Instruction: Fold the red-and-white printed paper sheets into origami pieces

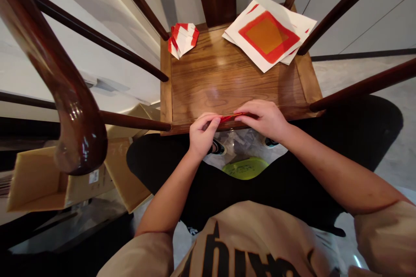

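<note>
Hard to say much about the middle of the red strip's story here, because our fingers cover both ends of the red strip (228, 118) and only a short bit shows between them. We can't tell if it's touching the wooden seat (224, 82) or held just above it, either. Over at the seat's far right corner, the top sheet of the paper stack (269, 37) hides most of what's under it, so no sheet count from us. The green thing (246, 169) down on the floor is cut off by our black trousers (234, 190), and the armrest (78, 117) blocks part of the cardboard box (35, 181).

The strip itself looks thin and narrow, bright red with a bit of orange toward the right end, tilted slightly up that way. It's at the seat's near edge, around the middle. The folded red-and-white piece (184, 38) sits by itself in the far left corner.

As for the grip: our left hand (200, 138) has thumb and fingers pinched together on the strip's left end. Our right hand (264, 119) pinches the other end, thumb below and fingers above, barely apart, with the strip clamped between.
</note>
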Demonstrator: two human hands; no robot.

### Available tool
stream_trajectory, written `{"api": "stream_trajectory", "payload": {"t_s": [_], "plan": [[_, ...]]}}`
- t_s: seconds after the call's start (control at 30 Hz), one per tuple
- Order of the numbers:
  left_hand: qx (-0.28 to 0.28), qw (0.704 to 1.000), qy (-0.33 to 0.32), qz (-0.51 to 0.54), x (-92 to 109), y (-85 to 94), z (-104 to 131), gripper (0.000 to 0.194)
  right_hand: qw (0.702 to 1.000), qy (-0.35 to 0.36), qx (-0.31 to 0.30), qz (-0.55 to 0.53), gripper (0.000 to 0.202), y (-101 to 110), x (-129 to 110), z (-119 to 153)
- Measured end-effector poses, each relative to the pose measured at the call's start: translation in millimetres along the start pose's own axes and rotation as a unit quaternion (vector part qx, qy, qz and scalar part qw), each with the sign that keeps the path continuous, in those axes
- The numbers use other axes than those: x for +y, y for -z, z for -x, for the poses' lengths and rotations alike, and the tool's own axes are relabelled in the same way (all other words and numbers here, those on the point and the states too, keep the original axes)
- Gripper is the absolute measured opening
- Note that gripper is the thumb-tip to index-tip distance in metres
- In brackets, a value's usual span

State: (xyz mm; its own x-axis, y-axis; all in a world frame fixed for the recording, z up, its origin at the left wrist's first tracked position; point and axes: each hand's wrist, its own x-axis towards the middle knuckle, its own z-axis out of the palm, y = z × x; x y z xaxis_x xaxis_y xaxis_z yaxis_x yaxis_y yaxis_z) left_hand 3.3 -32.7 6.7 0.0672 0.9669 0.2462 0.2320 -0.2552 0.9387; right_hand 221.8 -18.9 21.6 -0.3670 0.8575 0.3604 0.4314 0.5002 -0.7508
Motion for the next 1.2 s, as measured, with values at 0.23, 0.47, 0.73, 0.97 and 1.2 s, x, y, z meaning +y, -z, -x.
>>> {"api": "stream_trajectory", "payload": {"t_s": [0.23,0.47,0.73,0.97,1.2], "plan": [[-0.042,0.995,0.056,0.073,2,1.0,-2,0.017,0.982,0.128,0.041,0.132,0.018,4,6,4],[-0.066,0.991,0.074,0.091,4,2.8,0,0.016,0.992,0.081,0.050,0.083,0.018,0,4,3],[-0.059,0.981,0.149,0.109,-1,1.8,-1,0.021,0.997,0.040,-0.007,0.066,0.019,-1,1,7],[-0.045,0.987,0.131,0.077,4,0.4,-1,0.021,0.995,0.061,-0.003,0.076,0.017,-4,1,10],[-0.063,0.990,0.116,0.050,10,5.3,-5,0.020,0.997,0.053,-0.008,0.053,0.017,-6,1,9]]}}
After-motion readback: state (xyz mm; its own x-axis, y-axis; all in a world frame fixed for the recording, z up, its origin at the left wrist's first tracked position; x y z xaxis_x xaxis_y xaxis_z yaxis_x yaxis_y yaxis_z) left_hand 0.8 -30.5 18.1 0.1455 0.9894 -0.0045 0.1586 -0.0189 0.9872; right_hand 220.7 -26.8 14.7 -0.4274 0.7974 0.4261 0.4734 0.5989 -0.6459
